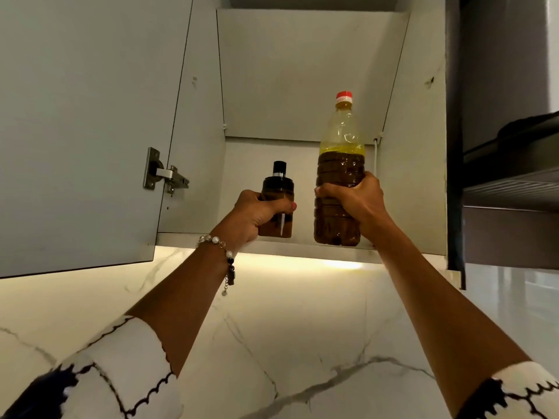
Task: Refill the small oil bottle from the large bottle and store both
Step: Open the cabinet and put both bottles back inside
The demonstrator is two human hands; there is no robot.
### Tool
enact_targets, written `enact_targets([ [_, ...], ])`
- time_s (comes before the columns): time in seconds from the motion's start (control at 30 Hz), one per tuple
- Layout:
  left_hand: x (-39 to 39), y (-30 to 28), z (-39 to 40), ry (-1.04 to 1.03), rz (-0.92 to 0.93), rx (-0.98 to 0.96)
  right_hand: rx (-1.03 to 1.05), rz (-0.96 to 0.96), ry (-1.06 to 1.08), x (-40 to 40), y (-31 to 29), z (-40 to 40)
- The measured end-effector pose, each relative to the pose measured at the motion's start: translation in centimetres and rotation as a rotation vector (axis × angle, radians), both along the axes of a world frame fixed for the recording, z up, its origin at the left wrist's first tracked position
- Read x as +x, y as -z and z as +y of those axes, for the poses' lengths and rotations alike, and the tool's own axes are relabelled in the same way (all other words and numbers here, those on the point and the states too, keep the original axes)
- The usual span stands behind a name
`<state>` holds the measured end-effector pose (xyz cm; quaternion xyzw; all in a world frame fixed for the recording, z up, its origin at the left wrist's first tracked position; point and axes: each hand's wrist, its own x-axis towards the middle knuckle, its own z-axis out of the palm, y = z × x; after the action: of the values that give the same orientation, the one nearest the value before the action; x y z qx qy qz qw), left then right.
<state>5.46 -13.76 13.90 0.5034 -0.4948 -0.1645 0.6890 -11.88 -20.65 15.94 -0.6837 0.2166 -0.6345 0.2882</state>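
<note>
currently both hands reach up into the open wall cabinet [411, 182]. left hand [257, 214] grips the small oil bottle [277, 189], fingers wrapped around its body; black cap on top, dark oil inside. right hand [352, 196] grips the large bottle [340, 164] at mid-height; red cap on, about 2 thirds full. both bottles are upright at the cabinet floor's front edge, near each other but apart. cabinet door [84, 131] stands open at left.
</note>
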Motion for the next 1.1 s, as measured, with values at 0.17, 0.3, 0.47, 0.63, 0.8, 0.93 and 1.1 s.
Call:
enact_targets([
  [0.17,0.5,-0.4,-1.3,0.025,-0.001,0.086,0.022,0.016,0.029,0.9,0.0,-2.6],
  [0.3,0.8,-0.6,-1.6,0.061,-0.004,0.126,0.038,0.067,-0.002,1.1,-0.1,-3.4],
  [0.47,0.5,-0.3,-1.3,0.067,-0.015,0.129,0.046,0.102,0.004,0.7,0.5,-3.6],
  [0.63,0.0,0.2,-0.8,-0.124,-0.044,0.044,0.047,0.147,0.032,0.2,1.4,-2.6],
  [0.8,-1.5,1.9,2.6,-0.337,-0.132,-0.153,-0.144,0.162,0.319,-1.1,2.9,-0.9],
  [0.93,-2.3,4.7,7.0,-0.187,-0.076,-0.241,-0.214,0.029,0.260,-2.1,5.1,2.8],
  [1.1,-3.4,7.8,13.6,-0.278,0.006,-0.309,-0.206,-0.109,0.082,-2.8,7.4,8.6],
])
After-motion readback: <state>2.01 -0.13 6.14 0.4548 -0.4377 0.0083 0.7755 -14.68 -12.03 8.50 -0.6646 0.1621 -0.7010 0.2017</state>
